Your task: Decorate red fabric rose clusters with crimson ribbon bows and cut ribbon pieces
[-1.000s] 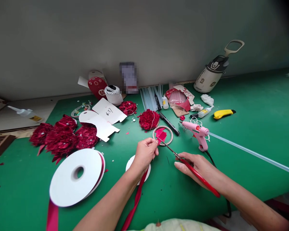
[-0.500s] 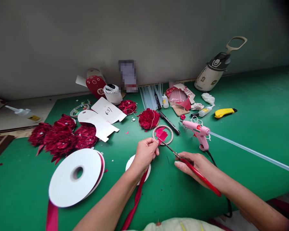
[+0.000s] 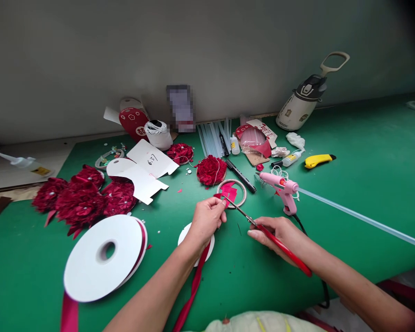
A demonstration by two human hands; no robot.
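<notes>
the left hand (image 3: 210, 216) is drawn into a tight pinch, thumb against curled forefinger, with a small red strip (image 3: 218, 195) poking out just past the fingertips. the right hand (image 3: 286, 231) is wrapped around the red-handled scissors (image 3: 271, 238), its fingers closed on the grips. the scissor tips reach across to the strip, right beside the left fingertips; how far the blades are parted is too small to tell.

directly beyond the pinch lies 1 beige ring (image 3: 245, 197) with cut red pieces (image 3: 231, 190) inside it. under the left wrist sits 1 white disc (image 3: 184, 237), partly covered, and a red ribbon (image 3: 196, 281) trails from there toward the body; whether it joins the pinched strip is hidden.

farther past the left hand is 1 red flower (image 3: 210, 171), with a black marker (image 3: 241, 176) to its right. a pink glue gun (image 3: 279, 184) lies just beyond the right hand. well left of the pinch stands 1 big white spool (image 3: 85, 265).
</notes>
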